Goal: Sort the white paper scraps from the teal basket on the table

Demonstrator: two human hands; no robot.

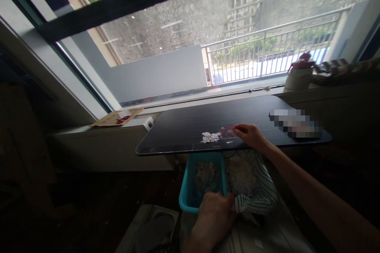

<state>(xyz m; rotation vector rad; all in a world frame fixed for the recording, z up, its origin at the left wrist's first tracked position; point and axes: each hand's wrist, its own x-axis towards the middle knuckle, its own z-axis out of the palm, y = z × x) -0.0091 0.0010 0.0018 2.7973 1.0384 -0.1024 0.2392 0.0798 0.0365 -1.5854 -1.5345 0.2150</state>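
Observation:
A turquoise plastic bin sits below the table's near edge, with crumpled scraps inside. My left hand is closed around the bin's near rim, its fingertips partly hidden. Above the dark table, my right hand pinches a thin, see-through reddish plastic piece; its exact kind is unclear. That piece is close to the tabletop, just right of a small heap of white paper scraps. One loose scrap lies in front of it.
The dark tabletop stands against the windowsill. A blurred-out object lies at its right end. Beside the bin is a striped cloth. A white jug-like container stands on the sill; brown paper rests left.

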